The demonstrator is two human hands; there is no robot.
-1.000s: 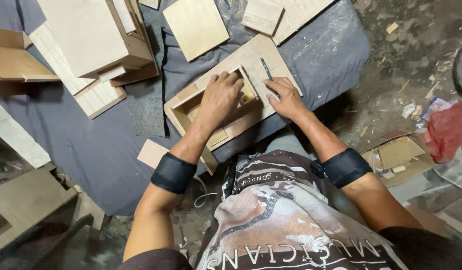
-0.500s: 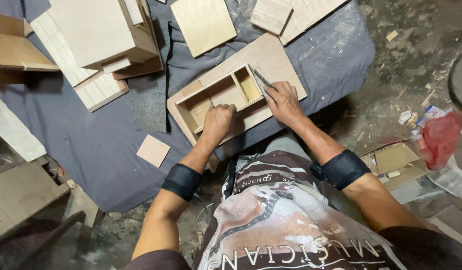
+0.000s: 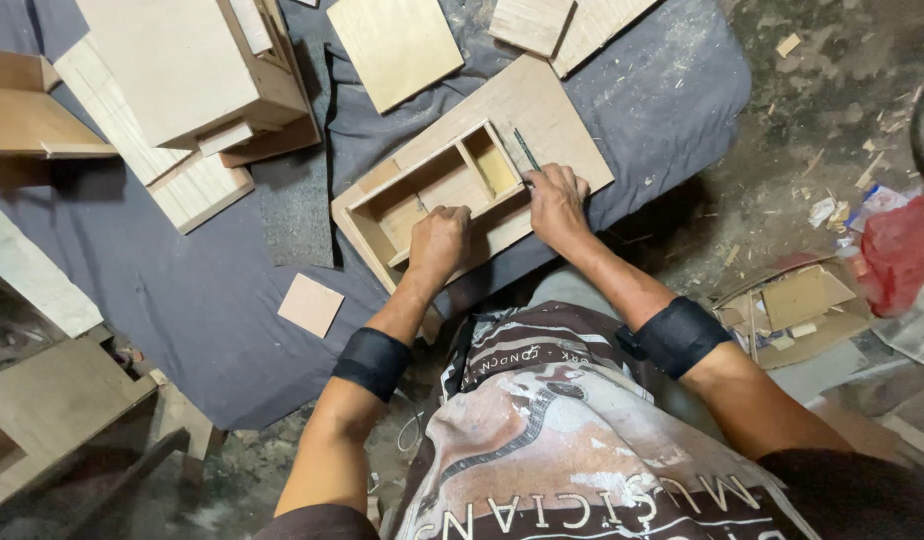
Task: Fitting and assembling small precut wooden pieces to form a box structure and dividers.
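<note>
Since the earlier frames our left hand point(image 3: 439, 243) has slid back off the middle of the wooden tray point(image 3: 452, 190) and now sits at its near wall, while our right hand point(image 3: 556, 203) has stayed at the tray's right end. Our left grip is curled into a loose fist, knuckles up, pressing on the near wall of the tray; we cannot tell whether anything is pinched inside it. Our right grip is narrow, fingertips closed around the lower end of a thin dark pencil point(image 3: 526, 150), whose upper end angles away from the hand across the flat board point(image 3: 542, 105) under the tray. The tray lies between and just beyond both grips, an open box with a divider that marks off a small compartment point(image 3: 492, 165) nearest the right grip and a longer one point(image 3: 412, 200) in front of the left grip. It rests on a dusty blue-grey cloth point(image 3: 182, 290) spread over the floor. Just to the left of the left grip, nearer us, a small square offcut point(image 3: 311, 305) lies on the cloth. Well beyond the left grip stands a larger plywood box point(image 3: 182, 70), and beyond the tray lies a flat square panel point(image 3: 394, 45). Far to the right of the right grip, a red bag point(image 3: 897, 250) sits among scraps on the bare ground.
</note>
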